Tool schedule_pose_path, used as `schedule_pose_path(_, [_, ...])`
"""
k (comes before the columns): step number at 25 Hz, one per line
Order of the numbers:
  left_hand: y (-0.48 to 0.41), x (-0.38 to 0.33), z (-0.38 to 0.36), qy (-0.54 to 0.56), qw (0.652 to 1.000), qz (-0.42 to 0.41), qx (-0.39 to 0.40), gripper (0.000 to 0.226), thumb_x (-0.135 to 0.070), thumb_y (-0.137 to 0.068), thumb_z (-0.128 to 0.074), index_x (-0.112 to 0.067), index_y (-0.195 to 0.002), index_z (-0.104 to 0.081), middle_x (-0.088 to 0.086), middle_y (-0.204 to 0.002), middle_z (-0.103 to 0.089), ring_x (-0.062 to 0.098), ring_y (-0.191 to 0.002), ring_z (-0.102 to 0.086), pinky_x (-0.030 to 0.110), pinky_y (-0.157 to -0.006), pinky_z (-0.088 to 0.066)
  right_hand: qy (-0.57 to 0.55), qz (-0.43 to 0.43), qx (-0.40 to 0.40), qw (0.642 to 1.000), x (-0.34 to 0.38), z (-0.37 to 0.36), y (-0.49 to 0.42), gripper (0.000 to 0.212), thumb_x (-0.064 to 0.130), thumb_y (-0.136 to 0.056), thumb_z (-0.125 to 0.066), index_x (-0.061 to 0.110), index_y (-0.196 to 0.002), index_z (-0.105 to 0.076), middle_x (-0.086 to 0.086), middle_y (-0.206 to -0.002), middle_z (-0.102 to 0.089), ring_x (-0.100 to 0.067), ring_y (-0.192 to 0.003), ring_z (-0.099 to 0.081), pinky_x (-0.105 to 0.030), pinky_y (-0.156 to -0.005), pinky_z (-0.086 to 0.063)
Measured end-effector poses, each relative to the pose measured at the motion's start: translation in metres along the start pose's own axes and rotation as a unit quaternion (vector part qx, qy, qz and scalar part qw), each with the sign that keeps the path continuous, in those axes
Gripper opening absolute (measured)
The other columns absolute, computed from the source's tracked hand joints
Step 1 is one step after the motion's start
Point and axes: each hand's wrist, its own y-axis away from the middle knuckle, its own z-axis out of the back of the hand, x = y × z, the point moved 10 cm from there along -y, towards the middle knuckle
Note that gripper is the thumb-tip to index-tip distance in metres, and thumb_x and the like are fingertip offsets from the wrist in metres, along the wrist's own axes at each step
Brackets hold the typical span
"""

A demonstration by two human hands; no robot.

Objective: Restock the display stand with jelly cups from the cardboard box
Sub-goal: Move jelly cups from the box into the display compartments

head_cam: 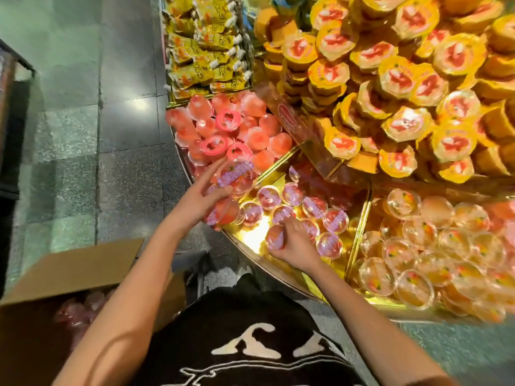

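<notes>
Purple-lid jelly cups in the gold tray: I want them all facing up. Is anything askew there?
One cup, gripped by the right hand at the near edge of the tray, shows its red body instead of its lid. The purple-lid cups beside it sit lid up. Nothing looks spilled.

Polished grey speckled floor tiles point(125, 168) run down the left, one catching a bright lamp glare point(138, 104). A dark rack point(11, 121) stands at the floor's far left edge, too blurred to make out. Small yellow snack packets point(200, 45) lie heaped beyond a mound of pink peach-coloured cups point(267, 126). To the right, yellow tubs with red-and-white lids point(404, 79) are piled high. A red label point(287, 119) sits on the clear divider between the pink and yellow heaps. Nearest is a black knitted garment point(250, 344) patterned in white.
</notes>
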Motion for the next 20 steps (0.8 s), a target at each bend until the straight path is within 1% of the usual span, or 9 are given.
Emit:
schedule_pose_path(1, [-0.003,0.004,0.002,-0.007,1.0,0.003,0.007,0.068,-0.039,-0.087,-0.063,-0.05,-0.147,-0.031,-0.02,-0.151,-0.034,0.008,-0.124,-0.051,0.036,-0.103,-0.041,0.036,0.02,0.008,0.999,0.002,-0.009,-0.007,0.085,0.044,-0.077,-0.076,0.003,-0.142,-0.04,-0.014,-0.149,-0.035,-0.033,-0.143,-0.023,-0.033,-0.113,-0.02])
schedule_pose_path(3, [-0.009,0.011,0.003,-0.013,1.0,0.005,0.023,0.071,-0.044,-0.084,-0.064,-0.047,-0.148,-0.031,-0.017,-0.154,-0.032,0.008,-0.129,-0.046,0.036,-0.106,-0.038,0.101,0.051,0.019,0.993,0.006,-0.027,-0.022,0.088,0.048,-0.079,-0.073,-0.001,-0.144,-0.039,-0.017,-0.158,-0.021,-0.034,-0.149,-0.007,-0.041,-0.121,-0.003])
schedule_pose_path(7, [-0.017,0.024,0.008,-0.018,0.999,0.019,0.025,0.07,-0.037,-0.089,-0.067,-0.041,-0.149,-0.032,-0.023,-0.148,-0.029,0.0,-0.133,-0.036,0.027,-0.107,-0.031,0.157,0.057,0.017,0.986,0.01,-0.047,-0.04,0.077,0.042,-0.078,-0.075,-0.006,-0.133,-0.05,-0.024,-0.158,-0.02,-0.04,-0.149,-0.004,-0.042,-0.117,0.009])
schedule_pose_path(9, [-0.02,0.025,0.011,-0.041,0.999,0.012,0.023,0.065,-0.027,-0.093,-0.063,-0.039,-0.149,-0.032,-0.027,-0.146,-0.026,-0.008,-0.132,-0.03,0.024,-0.108,-0.029,0.166,0.04,0.011,0.985,0.009,-0.048,-0.047,0.079,0.042,-0.081,-0.073,-0.008,-0.137,-0.045,-0.024,-0.158,-0.019,-0.04,-0.149,-0.003,-0.042,-0.116,0.01])
schedule_pose_path(12, [-0.027,0.029,0.013,-0.065,0.997,0.009,0.033,0.067,-0.02,-0.093,-0.064,-0.034,-0.149,-0.029,-0.017,-0.149,-0.027,-0.031,-0.109,-0.039,0.0,-0.091,-0.033,0.186,0.03,0.002,0.982,0.009,-0.046,-0.056,0.082,0.045,-0.083,-0.072,-0.009,-0.137,-0.044,-0.024,-0.158,-0.02,-0.041,-0.149,-0.004,-0.044,-0.114,0.013])
schedule_pose_path(14, [-0.03,0.028,0.011,-0.07,0.996,0.001,0.047,0.072,-0.035,-0.085,-0.07,-0.037,-0.144,-0.028,-0.013,-0.15,-0.029,-0.037,-0.103,-0.038,-0.007,-0.083,-0.031,0.199,0.031,0.004,0.979,0.008,-0.048,-0.058,0.084,0.048,-0.083,-0.071,-0.008,-0.138,-0.042,-0.023,-0.158,-0.02,-0.04,-0.149,-0.004,-0.044,-0.113,0.014])
schedule_pose_path(15, [-0.03,0.029,0.01,-0.068,0.996,0.001,0.049,0.074,-0.044,-0.078,-0.069,-0.041,-0.141,-0.029,-0.015,-0.15,-0.029,-0.036,-0.106,-0.036,-0.006,-0.087,-0.03,0.206,0.031,0.007,0.978,0.008,-0.049,-0.058,0.084,0.049,-0.084,-0.07,-0.007,-0.14,-0.041,-0.023,-0.158,-0.019,-0.04,-0.149,-0.003,-0.045,-0.114,0.014])
schedule_pose_path(17, [-0.028,0.033,0.011,-0.039,0.998,0.014,0.047,0.074,-0.041,-0.077,-0.071,-0.044,-0.14,-0.033,-0.019,-0.148,-0.03,-0.027,-0.112,-0.039,0.007,-0.1,-0.032,0.213,0.033,0.005,0.977,0.008,-0.051,-0.058,0.083,0.048,-0.084,-0.07,-0.008,-0.138,-0.043,-0.023,-0.157,-0.022,-0.04,-0.149,-0.004,-0.047,-0.115,0.01])
schedule_pose_path(20, [-0.024,0.037,0.006,-0.03,0.998,0.023,0.052,0.07,-0.049,-0.074,-0.07,-0.057,-0.134,-0.036,-0.023,-0.151,-0.028,0.0,-0.134,-0.037,0.034,-0.112,-0.03,0.234,0.041,0.002,0.971,0.007,-0.054,-0.055,0.08,0.044,-0.077,-0.076,-0.01,-0.132,-0.051,-0.025,-0.151,-0.034,-0.043,-0.147,-0.013,-0.051,-0.116,0.003])
